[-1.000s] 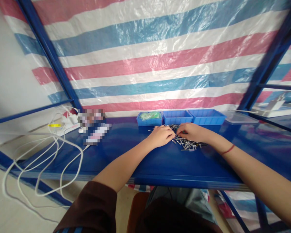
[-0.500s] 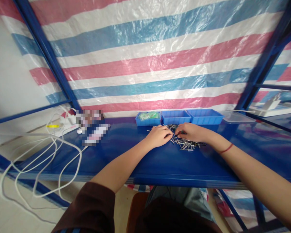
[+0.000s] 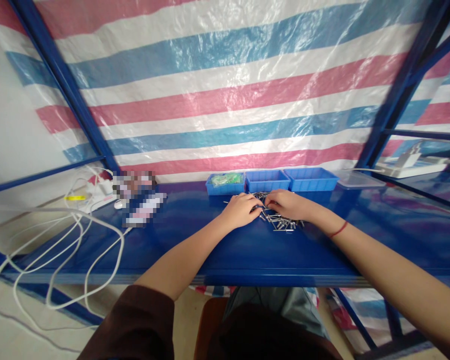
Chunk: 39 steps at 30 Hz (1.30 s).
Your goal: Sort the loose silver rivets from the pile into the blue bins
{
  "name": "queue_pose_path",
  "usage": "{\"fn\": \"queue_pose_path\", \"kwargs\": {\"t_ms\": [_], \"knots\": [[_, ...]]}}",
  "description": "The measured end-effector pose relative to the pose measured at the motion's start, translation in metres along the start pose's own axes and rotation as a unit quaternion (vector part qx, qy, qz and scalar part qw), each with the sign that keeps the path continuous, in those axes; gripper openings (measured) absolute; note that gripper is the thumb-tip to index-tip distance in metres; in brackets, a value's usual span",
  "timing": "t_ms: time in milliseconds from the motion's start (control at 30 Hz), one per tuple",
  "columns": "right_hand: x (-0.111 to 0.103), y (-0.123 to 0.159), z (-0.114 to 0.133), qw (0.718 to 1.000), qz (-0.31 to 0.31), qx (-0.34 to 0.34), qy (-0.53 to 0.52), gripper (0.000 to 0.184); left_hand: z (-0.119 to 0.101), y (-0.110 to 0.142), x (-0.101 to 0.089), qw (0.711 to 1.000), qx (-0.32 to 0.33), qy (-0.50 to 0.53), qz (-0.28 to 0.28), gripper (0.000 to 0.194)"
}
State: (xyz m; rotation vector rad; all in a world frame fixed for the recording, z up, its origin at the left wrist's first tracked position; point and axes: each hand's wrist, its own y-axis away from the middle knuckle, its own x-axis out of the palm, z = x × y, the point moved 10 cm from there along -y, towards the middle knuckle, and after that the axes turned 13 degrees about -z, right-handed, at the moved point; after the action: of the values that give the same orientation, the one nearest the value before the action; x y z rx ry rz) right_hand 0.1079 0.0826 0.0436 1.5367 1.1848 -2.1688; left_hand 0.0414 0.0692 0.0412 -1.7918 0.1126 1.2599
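A loose heap of metal pop rivets [image 3: 285, 221] with thin shanks lies on the blue tabletop [image 3: 270, 255]. At the heap's left edge is my left hand [image 3: 242, 209], palm down, its fingers bent and the thumb apart from them. My right hand [image 3: 283, 204] reaches over the heap from the right, with thumb and fingers drawn together. Whatever is between those fingertips is too small and too covered to make out. The fingertips of both hands are close together above the rivets, and the hands hide part of the heap.
Behind the heap stand three blue bins: the left bin [image 3: 225, 190] holds a green-and-clear bag [image 3: 228, 179], beside a middle bin [image 3: 268, 186] and a right bin [image 3: 310, 186]. A clear plastic lid [image 3: 360, 179] lies further right. White cables [image 3: 86, 270] hang over the left edge.
The whole view has shifted slightly, so everything appears a little further left. Both hands stay at the rivets, with small finger movements at the right hand.
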Motion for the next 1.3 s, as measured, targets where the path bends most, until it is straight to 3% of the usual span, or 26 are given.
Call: {"fn": "queue_pose_path", "kwargs": {"t_ms": [167, 267, 433, 600, 867, 967, 1133, 1200, 1300], "knots": [[-0.016, -0.002, -0.008, 0.985, -0.067, 0.096, -0.125, 0.018, 0.016, -0.003, -0.010, 0.995, -0.067, 0.042, -0.060, 0.028], [-0.023, -0.002, -0.011, 0.979, -0.098, 0.108, -0.144, 0.016, 0.019, -0.005, -0.013, 0.991, -0.081, 0.076, -0.075, 0.024], [-0.022, -0.001, -0.012, 0.994, -0.090, 0.050, -0.043, 0.017, 0.014, -0.003, -0.008, 0.995, -0.063, 0.050, -0.052, 0.018], [-0.010, 0.001, 0.004, 0.998, -0.038, -0.036, -0.036, 0.016, 0.009, -0.002, -0.007, 0.997, -0.047, 0.032, -0.042, 0.020], [-0.001, 0.001, 0.013, 0.999, -0.014, -0.044, -0.009, 0.017, 0.006, -0.003, -0.008, 0.998, -0.038, 0.033, -0.039, 0.019], [-0.007, 0.000, 0.009, 0.999, -0.040, -0.013, -0.028, 0.018, 0.005, -0.003, -0.008, 0.998, -0.033, 0.039, -0.042, 0.018], [-0.025, -0.005, 0.003, 0.976, -0.128, 0.035, -0.175, 0.023, 0.007, -0.004, -0.011, 0.994, -0.044, 0.074, -0.063, 0.020], [-0.024, -0.005, -0.008, 0.955, -0.145, 0.102, -0.240, 0.020, 0.009, -0.005, -0.015, 0.989, -0.056, 0.105, -0.082, 0.023], [-0.016, -0.001, -0.023, 0.895, -0.156, 0.219, -0.355, 0.024, 0.014, -0.006, -0.023, 0.974, -0.090, 0.163, -0.126, 0.021]]}}
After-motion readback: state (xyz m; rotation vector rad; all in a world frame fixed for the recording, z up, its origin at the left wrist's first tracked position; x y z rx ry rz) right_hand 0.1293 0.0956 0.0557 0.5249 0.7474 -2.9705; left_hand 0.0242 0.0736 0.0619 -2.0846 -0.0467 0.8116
